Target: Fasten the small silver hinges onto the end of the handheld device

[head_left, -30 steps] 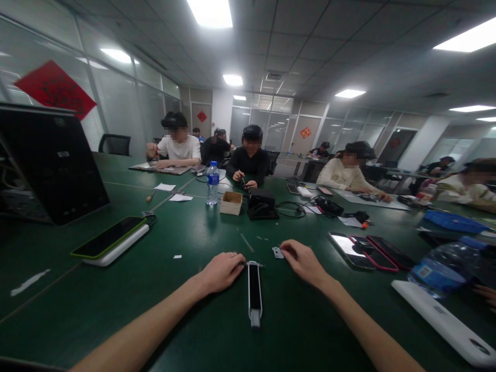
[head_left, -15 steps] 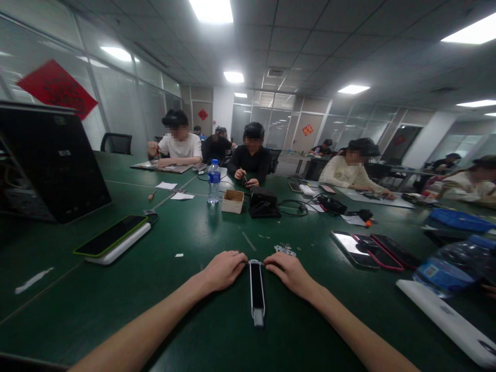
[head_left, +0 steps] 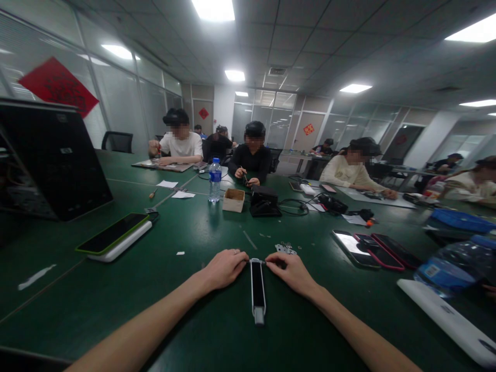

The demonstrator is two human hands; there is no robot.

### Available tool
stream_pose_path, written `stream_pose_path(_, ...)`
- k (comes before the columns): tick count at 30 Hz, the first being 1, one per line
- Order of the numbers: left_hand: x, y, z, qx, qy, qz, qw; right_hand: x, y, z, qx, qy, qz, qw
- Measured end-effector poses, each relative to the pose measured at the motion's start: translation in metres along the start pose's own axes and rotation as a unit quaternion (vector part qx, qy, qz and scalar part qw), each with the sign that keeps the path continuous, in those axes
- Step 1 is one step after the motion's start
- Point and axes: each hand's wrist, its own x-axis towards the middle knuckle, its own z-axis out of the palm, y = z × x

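Observation:
A long narrow device [head_left: 258,290] with a dark face and a pale frame lies on the green table [head_left: 186,325], its grey end towards me. My left hand [head_left: 227,267] is at the left of its far end, fingertips pinched together by the corner. On the other side my right hand [head_left: 289,269] pinches at the far right corner with thumb and forefinger. Something small and dark shows at the fingertips of each hand, too small to name. Just beyond my right hand lie small metal plates and rings [head_left: 285,248].
A phone on a white slab [head_left: 120,240] lies at left; more phones [head_left: 354,249] and a large bottle [head_left: 453,266] are at right. Ahead stand a water bottle [head_left: 214,181], a cardboard box [head_left: 233,200] and a black stand [head_left: 264,201]. Several people sit around the table.
The view has shifted very slightly. My right thumb and forefinger have closed a little by the device's far corner; the left hand and the device stay nearly the same.

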Motion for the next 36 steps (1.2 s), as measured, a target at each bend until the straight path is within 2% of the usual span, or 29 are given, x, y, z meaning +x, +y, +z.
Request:
stream_pose_path(5,0.0,0.001,-0.001,0.003,0.001,0.007,1.0,0.0,0.0,0.001,0.001,0.009,0.004,1.0)
stream_pose_path(13,0.002,-0.004,0.007,0.026,0.018,0.014,0.999,0.0,0.002,0.003,0.019,0.004,0.001,1.0)
stream_pose_path(23,0.0,0.004,-0.002,0.029,-0.002,0.003,1.0,0.001,-0.003,0.007,0.013,0.007,-0.018,1.0)
stream_pose_path(36,0.001,-0.002,0.004,0.04,0.011,0.012,0.999,0.002,-0.002,0.011,-0.014,0.018,-0.029,0.999)
